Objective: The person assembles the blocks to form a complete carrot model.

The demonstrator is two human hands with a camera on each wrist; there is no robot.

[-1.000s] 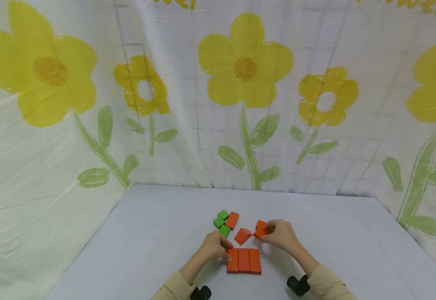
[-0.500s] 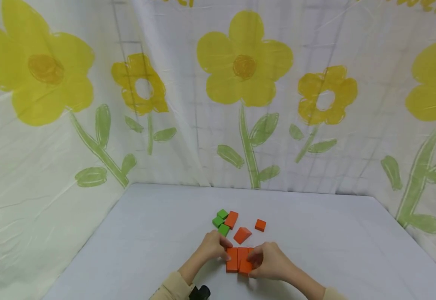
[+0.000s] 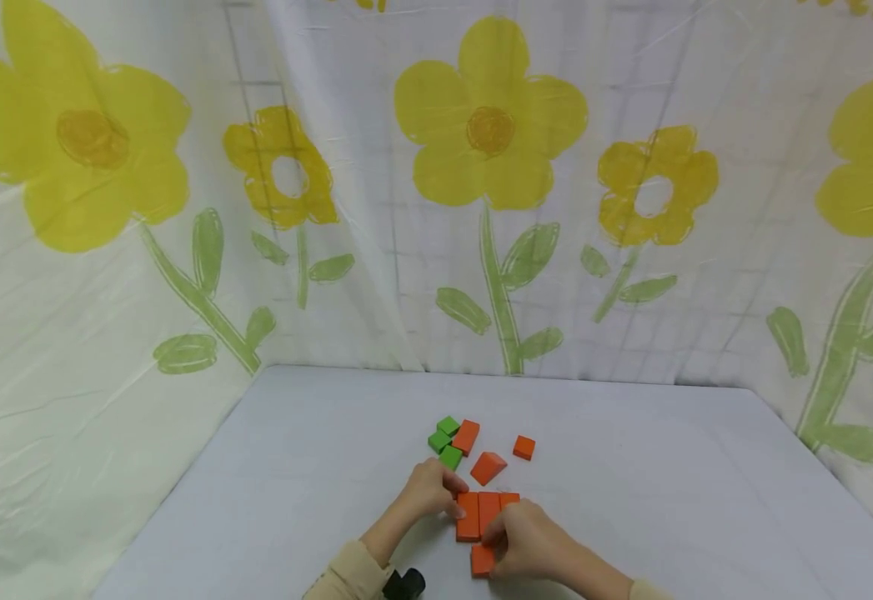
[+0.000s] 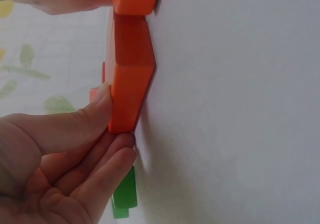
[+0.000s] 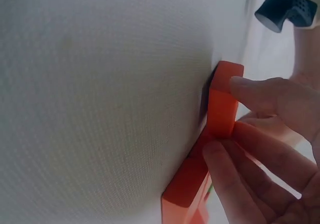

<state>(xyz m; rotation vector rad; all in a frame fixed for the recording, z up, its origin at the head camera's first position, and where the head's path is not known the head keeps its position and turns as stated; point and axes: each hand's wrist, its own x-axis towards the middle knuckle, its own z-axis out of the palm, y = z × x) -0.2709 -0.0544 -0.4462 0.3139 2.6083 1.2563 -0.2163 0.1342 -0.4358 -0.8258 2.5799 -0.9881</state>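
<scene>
Flat orange rectangular blocks lie side by side in a row, the leftmost block (image 3: 468,517) beside a middle one (image 3: 489,507) and a right one partly hidden by my right hand. My left hand (image 3: 427,492) rests at the row's left side. In the left wrist view its thumb touches the end block (image 4: 131,76), the other fingers lying loosely beside it. My right hand (image 3: 529,542) pinches a small orange block (image 3: 482,562) between thumb and fingers, at the row's near side. The right wrist view shows this small block (image 5: 223,103) against the row.
Beyond the row lie an orange wedge-shaped block (image 3: 488,468), a small orange block (image 3: 524,447) and an orange rectangular block (image 3: 466,437). Green cubes (image 3: 450,457) sit at the far left of these. A flower-patterned curtain (image 3: 376,250) hangs behind the white table (image 3: 631,467).
My right hand has taken a small orange block from the far right of the row and brought it nearer, to the row's near edge. My left hand has stayed in place.
</scene>
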